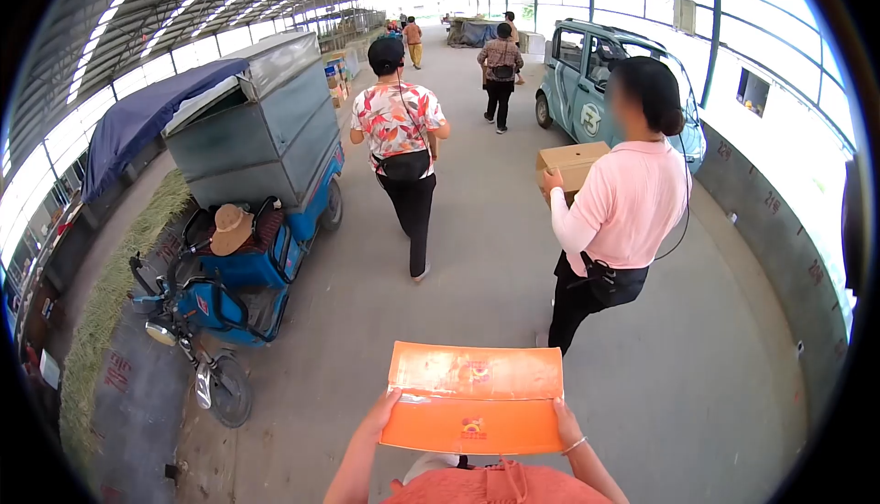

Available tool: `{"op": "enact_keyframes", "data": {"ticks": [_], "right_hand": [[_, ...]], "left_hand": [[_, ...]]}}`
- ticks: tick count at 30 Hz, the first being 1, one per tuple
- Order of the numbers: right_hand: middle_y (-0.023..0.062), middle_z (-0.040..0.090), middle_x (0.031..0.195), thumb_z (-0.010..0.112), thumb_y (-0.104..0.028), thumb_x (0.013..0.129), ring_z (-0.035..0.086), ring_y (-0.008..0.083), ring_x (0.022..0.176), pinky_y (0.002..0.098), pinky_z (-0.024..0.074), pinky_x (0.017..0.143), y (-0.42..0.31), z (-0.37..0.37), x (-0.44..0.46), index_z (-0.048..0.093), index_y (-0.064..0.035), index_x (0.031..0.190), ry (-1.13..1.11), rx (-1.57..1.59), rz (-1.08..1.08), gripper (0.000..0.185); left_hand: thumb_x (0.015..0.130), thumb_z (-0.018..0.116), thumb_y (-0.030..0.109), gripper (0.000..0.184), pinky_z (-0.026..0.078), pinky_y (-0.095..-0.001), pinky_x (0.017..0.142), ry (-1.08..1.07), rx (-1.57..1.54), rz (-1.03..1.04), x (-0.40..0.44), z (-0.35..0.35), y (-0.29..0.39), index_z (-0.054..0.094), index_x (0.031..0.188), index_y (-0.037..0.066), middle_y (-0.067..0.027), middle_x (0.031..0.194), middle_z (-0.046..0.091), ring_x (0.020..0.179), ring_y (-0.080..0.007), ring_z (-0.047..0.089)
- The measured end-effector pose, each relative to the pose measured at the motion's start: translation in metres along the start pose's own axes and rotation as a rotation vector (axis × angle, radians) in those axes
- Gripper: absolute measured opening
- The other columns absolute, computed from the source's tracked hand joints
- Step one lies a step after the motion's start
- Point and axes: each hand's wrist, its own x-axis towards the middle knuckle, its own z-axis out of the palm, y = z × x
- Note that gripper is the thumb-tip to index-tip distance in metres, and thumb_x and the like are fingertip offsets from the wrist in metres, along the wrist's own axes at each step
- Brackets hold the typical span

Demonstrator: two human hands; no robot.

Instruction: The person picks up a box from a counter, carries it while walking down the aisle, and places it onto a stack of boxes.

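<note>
An orange cardboard box (469, 423) with a small printed logo is held in front of my body at the bottom of the head view. My left hand (381, 410) grips its left side, the thumb showing at the edge. On the opposite side my right hand (566, 423) is closed on the box, a bracelet at the wrist. The upper panel of the box catches bright light. The fingers beneath the box are hidden.
Ahead to the right, a person in pink (632, 192) carries a brown cardboard box (570, 167). Another in a floral shirt (399, 119) walks ahead. A blue cargo tricycle (243, 289) stands left; a small teal car (587, 92) is parked right, near a low concrete wall (770, 220).
</note>
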Motion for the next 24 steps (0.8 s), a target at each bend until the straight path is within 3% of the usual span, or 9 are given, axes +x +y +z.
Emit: {"op": "enact_keyframes", "data": {"ticks": [7, 10, 14, 24], "right_hand": [[0.0121, 0.054, 0.137, 0.039, -0.042, 0.106, 0.056, 0.0211, 0.12, 0.0344, 0.0476, 0.1, -0.062, 0.063, 0.102, 0.041, 0.0021, 0.145, -0.047, -0.078, -0.001, 0.059], [0.0106, 0.06, 0.124, 0.041, -0.039, 0.107, 0.059, 0.0183, 0.111, 0.033, 0.0493, 0.095, -0.06, 0.077, 0.153, 0.05, 0.0019, 0.134, -0.065, 0.002, 0.01, 0.05], [0.0107, 0.061, 0.123, 0.042, -0.039, 0.106, 0.059, 0.0176, 0.11, 0.0322, 0.0498, 0.093, -0.069, 0.1, 0.194, 0.05, 0.0021, 0.134, -0.094, -0.013, 0.031, 0.05], [0.0117, 0.062, 0.123, 0.045, -0.04, 0.105, 0.061, 0.0167, 0.11, 0.0304, 0.0497, 0.094, -0.083, 0.147, 0.316, 0.052, 0.0048, 0.133, -0.152, -0.04, 0.185, 0.053]], "left_hand": [[0.103, 0.048, 0.04, 0.052, 0.047, -0.0385, 0.102, 0.037, 0.012, 0.044, 0.1, -0.032, 0.065, 0.041, 0.142, 0.006, -0.0106, 0.135, 0.056, 0.121, -0.0215, 0.056], [0.103, 0.048, 0.041, 0.052, 0.047, -0.0392, 0.103, 0.046, -0.011, 0.049, 0.131, -0.045, 0.085, 0.041, 0.143, 0.008, -0.0106, 0.135, 0.055, 0.122, -0.0219, 0.056], [0.104, 0.046, 0.04, 0.051, 0.046, -0.0397, 0.104, 0.154, 0.029, -0.04, 0.155, -0.056, 0.111, 0.041, 0.143, 0.007, -0.011, 0.135, 0.055, 0.122, -0.0226, 0.056], [0.106, 0.044, 0.037, 0.053, 0.042, -0.0389, 0.107, 0.251, -0.074, -0.028, 0.217, -0.085, 0.141, 0.036, 0.147, 0.004, -0.0113, 0.142, 0.051, 0.127, -0.0225, 0.051]]}}
